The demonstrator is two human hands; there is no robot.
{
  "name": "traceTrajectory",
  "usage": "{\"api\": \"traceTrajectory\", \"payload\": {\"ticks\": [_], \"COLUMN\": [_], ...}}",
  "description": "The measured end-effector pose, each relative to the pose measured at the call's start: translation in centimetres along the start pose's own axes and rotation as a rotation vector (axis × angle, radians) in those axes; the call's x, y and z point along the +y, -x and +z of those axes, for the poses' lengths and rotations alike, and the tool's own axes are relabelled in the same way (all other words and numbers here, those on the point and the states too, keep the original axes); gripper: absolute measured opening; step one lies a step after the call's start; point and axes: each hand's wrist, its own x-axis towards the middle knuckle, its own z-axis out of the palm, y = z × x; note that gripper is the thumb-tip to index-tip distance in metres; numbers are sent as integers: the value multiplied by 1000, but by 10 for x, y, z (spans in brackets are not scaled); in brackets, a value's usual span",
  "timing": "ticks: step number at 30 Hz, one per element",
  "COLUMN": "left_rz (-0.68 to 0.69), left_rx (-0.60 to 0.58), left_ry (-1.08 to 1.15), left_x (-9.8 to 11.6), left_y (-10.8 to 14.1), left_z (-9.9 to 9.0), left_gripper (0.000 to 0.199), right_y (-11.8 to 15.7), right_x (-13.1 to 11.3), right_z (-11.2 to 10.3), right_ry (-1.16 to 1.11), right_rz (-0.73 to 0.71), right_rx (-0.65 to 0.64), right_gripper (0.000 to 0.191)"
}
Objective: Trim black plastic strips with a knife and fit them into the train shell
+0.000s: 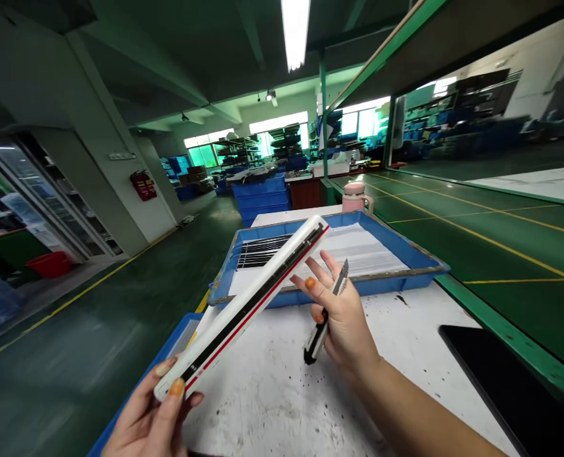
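Observation:
My left hand (153, 412) grips the near end of a long white strip (244, 304) with black and red lengthwise lines, which slants up and away over the table. My right hand (343, 324) is shut on a black-and-white utility knife (317, 336), its thin blade (342, 278) extended upward beside my fingers. The far end of the strip passes just left of those fingers, and I cannot tell if they touch. Behind them, a blue tray (396, 282) holds white sheets (353, 247) and a patch of black stripes (263, 251).
The ink-spotted white table (263, 406) has a green edge (505, 330) on the right. A black slab (501, 387) lies at the right, a second blue tray (141, 387) at the left, and a pink bottle (355, 198) behind the tray. Blue crates (261, 200) stand beyond.

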Motion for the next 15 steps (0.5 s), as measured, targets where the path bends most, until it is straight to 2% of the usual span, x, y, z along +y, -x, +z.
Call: {"api": "traceTrajectory", "payload": {"ticks": [4, 6, 9, 15], "left_rz": [-133, -160, -167, -112], "left_rx": [18, -21, -92, -117], "left_ry": [141, 186, 208, 216], "left_x": [3, 3, -2, -13], "left_y": [16, 20, 23, 38], "left_z": [27, 35, 39, 50], "left_gripper": [45, 48, 49, 40], "right_y": [6, 8, 11, 34], "right_x": [13, 20, 26, 35], "right_z": [0, -2, -4, 5], "right_ry": [7, 15, 26, 8], "right_rz": [89, 137, 164, 245], "right_rx": [-71, -108, -129, -202], "right_gripper": [66, 58, 55, 50]}}
